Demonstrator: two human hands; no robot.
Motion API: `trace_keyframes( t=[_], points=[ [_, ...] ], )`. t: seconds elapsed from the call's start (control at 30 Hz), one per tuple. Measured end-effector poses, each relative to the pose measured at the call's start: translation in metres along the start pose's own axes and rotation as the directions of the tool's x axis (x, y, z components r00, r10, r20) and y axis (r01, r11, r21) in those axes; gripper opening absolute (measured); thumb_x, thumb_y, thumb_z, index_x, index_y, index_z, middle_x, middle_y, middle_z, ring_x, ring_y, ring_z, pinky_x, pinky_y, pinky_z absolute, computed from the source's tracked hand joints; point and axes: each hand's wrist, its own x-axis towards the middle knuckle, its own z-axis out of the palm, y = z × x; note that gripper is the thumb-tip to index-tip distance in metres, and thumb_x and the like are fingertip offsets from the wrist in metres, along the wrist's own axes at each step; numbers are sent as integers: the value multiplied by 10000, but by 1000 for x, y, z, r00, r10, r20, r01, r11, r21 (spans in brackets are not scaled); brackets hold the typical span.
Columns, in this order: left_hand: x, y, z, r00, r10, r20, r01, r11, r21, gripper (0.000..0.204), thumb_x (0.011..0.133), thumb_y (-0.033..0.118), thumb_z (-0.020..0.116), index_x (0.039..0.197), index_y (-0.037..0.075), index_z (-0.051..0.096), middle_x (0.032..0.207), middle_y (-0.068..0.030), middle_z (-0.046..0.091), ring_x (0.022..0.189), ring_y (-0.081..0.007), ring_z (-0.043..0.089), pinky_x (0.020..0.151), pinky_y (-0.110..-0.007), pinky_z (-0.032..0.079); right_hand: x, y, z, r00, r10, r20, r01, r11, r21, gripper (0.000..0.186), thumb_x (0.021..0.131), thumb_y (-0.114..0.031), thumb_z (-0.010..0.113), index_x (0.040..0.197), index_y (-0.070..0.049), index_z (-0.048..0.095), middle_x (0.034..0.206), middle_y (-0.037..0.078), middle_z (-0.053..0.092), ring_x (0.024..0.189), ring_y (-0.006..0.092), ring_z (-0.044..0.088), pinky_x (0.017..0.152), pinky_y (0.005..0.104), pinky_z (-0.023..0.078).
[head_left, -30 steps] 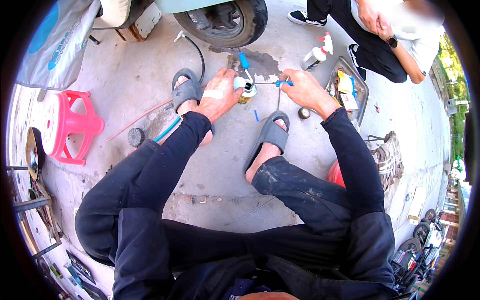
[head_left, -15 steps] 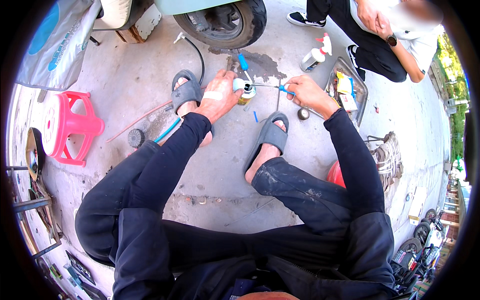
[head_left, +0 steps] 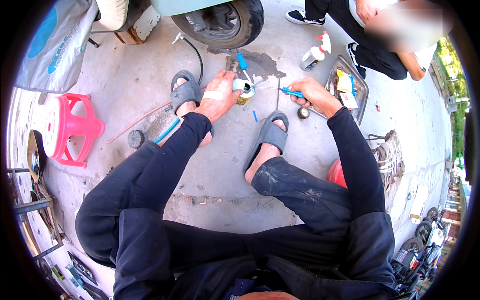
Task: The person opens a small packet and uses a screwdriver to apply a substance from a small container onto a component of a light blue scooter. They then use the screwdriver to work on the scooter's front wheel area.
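My left hand [head_left: 218,96], a plaster across its back, is closed around a small open can [head_left: 244,99] with a yellowish side and a dark mouth. Something pale and rounded [head_left: 239,84] shows at its fingertips. In my right hand [head_left: 312,95] is a blue-handled tool [head_left: 294,93] with a thin metal shaft, which points left at the can's mouth. Whether its tip is inside the can, I cannot tell. Just beyond the can lies a second blue-handled tool [head_left: 242,61], its metal shaft reaching toward the can.
A scooter wheel [head_left: 230,22] stands ahead, with a black hose [head_left: 199,57] nearby. To the right are a spray bottle [head_left: 314,56], a metal tray [head_left: 359,113] of supplies, a small round dark item [head_left: 303,113] and a crouching person [head_left: 385,62]. A pink stool [head_left: 80,130] stands left.
My right hand has shifted slightly right, and the tool's handle now shows more in its fingers. My left hand and the can stay put. The other person has leaned forward.
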Motion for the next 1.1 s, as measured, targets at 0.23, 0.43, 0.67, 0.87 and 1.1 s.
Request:
trace_keyframes(
  t=[0.23,0.43,0.67,0.87,1.1],
  points=[
    [2,-2,4,1000,-11,23,11,1000,10,404,854,123,803,1210,-3,659,1211,-234,622,1089,-443,670,944,-492,555,-5,-3,-14,999,37,30,-45,946,322,215,1006,-175,652,1056,33,675,781,-5,571,558,33,440,443,216,299],
    [9,-4,24,995,100,-22,-100,995,28,376,841,86,770,1194,17,661,1190,-211,643,1075,-440,669,924,-484,562,-7,1,-22,996,-85,27,66,906,417,283,1010,-251,705,1155,-10,680,869,-28,599,670,41,506,546,215,378],
    [13,-7,40,975,218,52,-223,965,136,382,851,38,702,1222,24,611,1195,-230,641,1093,-445,665,920,-492,563,-13,-8,-9,986,-152,68,95,849,521,391,1030,-327,698,1234,6,679,888,-25,604,751,82,532,644,256,424],
    [10,-9,45,962,271,37,-272,934,233,397,855,30,676,1245,23,600,1142,-202,637,1079,-412,670,913,-476,557,-25,-26,-4,972,-223,81,117,748,653,447,1050,-359,672,1259,37,651,830,-31,556,659,68,457,595,248,376],
    [5,13,30,985,169,-37,-157,965,210,541,873,219,765,1343,46,557,1272,-185,614,1202,-394,613,1016,-491,511,-46,-40,-9,946,-323,14,244,741,626,356,1042,-326,688,1222,-22,650,827,-18,563,634,70,464,553,239,375]
  ],
)
